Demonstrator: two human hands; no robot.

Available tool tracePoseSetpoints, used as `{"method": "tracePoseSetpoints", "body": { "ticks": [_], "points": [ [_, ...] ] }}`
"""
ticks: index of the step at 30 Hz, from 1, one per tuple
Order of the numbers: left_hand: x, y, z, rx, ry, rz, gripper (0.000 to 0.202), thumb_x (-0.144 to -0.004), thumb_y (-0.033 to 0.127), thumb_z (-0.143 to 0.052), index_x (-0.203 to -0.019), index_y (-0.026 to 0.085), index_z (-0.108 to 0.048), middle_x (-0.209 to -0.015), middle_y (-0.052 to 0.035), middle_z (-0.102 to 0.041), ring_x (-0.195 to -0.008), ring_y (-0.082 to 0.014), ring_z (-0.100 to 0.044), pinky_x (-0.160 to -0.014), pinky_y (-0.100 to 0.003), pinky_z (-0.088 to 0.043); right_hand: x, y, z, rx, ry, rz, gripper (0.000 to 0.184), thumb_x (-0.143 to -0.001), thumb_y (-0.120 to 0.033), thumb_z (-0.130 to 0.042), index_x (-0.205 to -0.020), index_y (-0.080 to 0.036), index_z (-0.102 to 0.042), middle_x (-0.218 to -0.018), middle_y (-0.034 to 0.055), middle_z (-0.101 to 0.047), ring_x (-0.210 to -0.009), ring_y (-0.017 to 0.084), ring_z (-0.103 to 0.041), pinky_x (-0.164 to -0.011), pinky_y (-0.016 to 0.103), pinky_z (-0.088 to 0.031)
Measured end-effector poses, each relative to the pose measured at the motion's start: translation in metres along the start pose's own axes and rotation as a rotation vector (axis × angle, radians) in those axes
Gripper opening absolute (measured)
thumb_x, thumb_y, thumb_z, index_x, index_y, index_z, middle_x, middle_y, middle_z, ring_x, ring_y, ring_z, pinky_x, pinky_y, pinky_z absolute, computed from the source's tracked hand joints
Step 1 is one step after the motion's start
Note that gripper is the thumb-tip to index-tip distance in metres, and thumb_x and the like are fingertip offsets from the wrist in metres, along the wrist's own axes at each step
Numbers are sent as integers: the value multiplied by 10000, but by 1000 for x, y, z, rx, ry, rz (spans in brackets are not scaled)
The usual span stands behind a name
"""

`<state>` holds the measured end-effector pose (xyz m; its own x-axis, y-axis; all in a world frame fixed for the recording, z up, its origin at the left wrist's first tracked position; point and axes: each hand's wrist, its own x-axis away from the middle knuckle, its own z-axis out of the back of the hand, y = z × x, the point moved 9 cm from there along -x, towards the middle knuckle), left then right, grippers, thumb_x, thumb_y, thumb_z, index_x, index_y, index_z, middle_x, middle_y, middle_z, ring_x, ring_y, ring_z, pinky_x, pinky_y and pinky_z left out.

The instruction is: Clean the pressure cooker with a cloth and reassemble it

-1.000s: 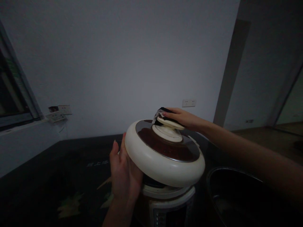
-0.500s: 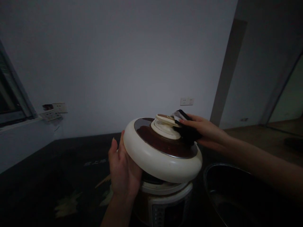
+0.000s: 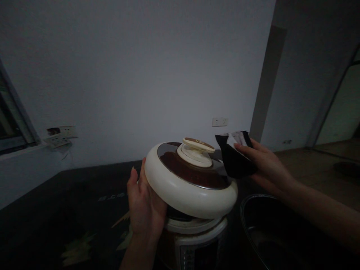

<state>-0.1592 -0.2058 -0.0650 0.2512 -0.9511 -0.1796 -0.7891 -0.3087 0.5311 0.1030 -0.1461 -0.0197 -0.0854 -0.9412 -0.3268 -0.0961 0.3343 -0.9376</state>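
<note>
A round cream-and-brown cooker lid (image 3: 191, 195) with a knob handle (image 3: 198, 145) is tilted, its right side lower, above the pressure cooker body (image 3: 197, 240). My left hand (image 3: 146, 206) grips the lid's left rim from below, thumb held away and its other fingers partly hidden behind the edge. A dark cloth (image 3: 236, 159) with a pale patch is pinched in my right hand (image 3: 264, 161), just to the right of the lid's knob. The cooker's front panel with its buttons shows dimly below the lid.
A dark round pot (image 3: 270, 228) stands at the lower right, beside the cooker. The dark tabletop (image 3: 92, 180) bears faint lettering and a leaf pattern. Behind rises a pale wall (image 3: 157, 75) with a socket (image 3: 219, 122); more sockets hang loosely at the left (image 3: 60, 138).
My right hand has drawn the cloth away from the lid's knob, to the right. My left hand keeps the tilted lid in nearly the same place; the view has shifted slightly.
</note>
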Motion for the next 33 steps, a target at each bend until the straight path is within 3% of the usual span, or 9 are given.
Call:
{"method": "tracePoseSetpoints", "body": {
  "ticks": [2,4,8,11,16,22,25,28,33],
  "points": [
    [0,0,1,3,11,-2,561,-944,510,-442,-1420,216,-487,-1223,-84,-695,-1274,-289,-556,-1086,-405,-422,-3,-18,0,38,40,203,331,-861,-346,-643,-1184,-314,-579,-1218,47,-669,-1139,283,-638,-968,509,-535],
    [0,0,2,14,27,-2,560,-950,509,-425,-1418,208,-488,-1205,-87,-702,-1263,-289,-565,-1085,-409,-423,-3,-35,-13,166,-6,443,398,-892,-353,-616,-1281,-318,-537,-1295,43,-626,-1213,272,-589,-1045,517,-476],
    [-1,0,6,15,75,-4,565,-956,510,-397,-1412,191,-489,-1173,-88,-712,-1240,-285,-583,-1082,-412,-425,6,-30,-69,533,-431,724,456,-949,-281,-528,-1403,-296,-481,-1434,76,-538,-1323,271,-502,-1130,548,-372],
    [-2,-1,7,17,79,-1,560,-954,510,-404,-1402,188,-499,-1135,-88,-724,-1235,-287,-586,-1078,-414,-429,12,-19,-82,685,-601,835,595,-952,-188,-493,-1499,-365,-342,-1562,38,-384,-1435,251,-358,-1182,547,-290],
    [-2,-1,5,23,72,-2,546,-967,509,-364,-1390,198,-511,-1102,-88,-731,-1233,-291,-589,-1064,-423,-443,4,-12,-76,784,-685,896,787,-896,-44,-425,-1543,-422,-185,-1607,-21,-281,-1462,240,-304,-1193,553,-267],
    [-2,0,3,9,71,-20,544,-963,503,-371,-1387,193,-513,-1158,-93,-715,-1225,-291,-593,-1056,-424,-450,-4,-14,-86,850,-710,963,828,-850,-63,-450,-1561,-365,-154,-1609,-17,-264,-1455,243,-320,-1180,536,-304],
    [-4,-1,5,5,73,-24,546,-955,504,-393,-1379,184,-520,-1164,-100,-713,-1216,-293,-600,-1050,-424,-455,0,-19,-104,976,-693,981,767,-850,-79,-435,-1562,-246,-203,-1595,64,-309,-1444,243,-345,-1164,503,-340],
    [-5,-1,5,-3,64,-29,540,-955,499,-400,-1377,185,-521,-1162,-98,-714,-1209,-291,-604,-1045,-424,-460,-1,-25,-122,1170,-615,890,682,-864,-95,-443,-1527,-128,-289,-1552,150,-379,-1404,271,-410,-1129,472,-388],
    [-5,-1,4,10,62,-29,536,-965,493,-377,-1362,170,-537,-1164,-100,-713,-1223,-285,-595,-1049,-411,-459,-1,-38,-156,1443,-518,790,470,-918,-163,-497,-1380,-74,-483,-1331,206,-601,-1165,318,-612,-946,445,-507]
  ]
}}
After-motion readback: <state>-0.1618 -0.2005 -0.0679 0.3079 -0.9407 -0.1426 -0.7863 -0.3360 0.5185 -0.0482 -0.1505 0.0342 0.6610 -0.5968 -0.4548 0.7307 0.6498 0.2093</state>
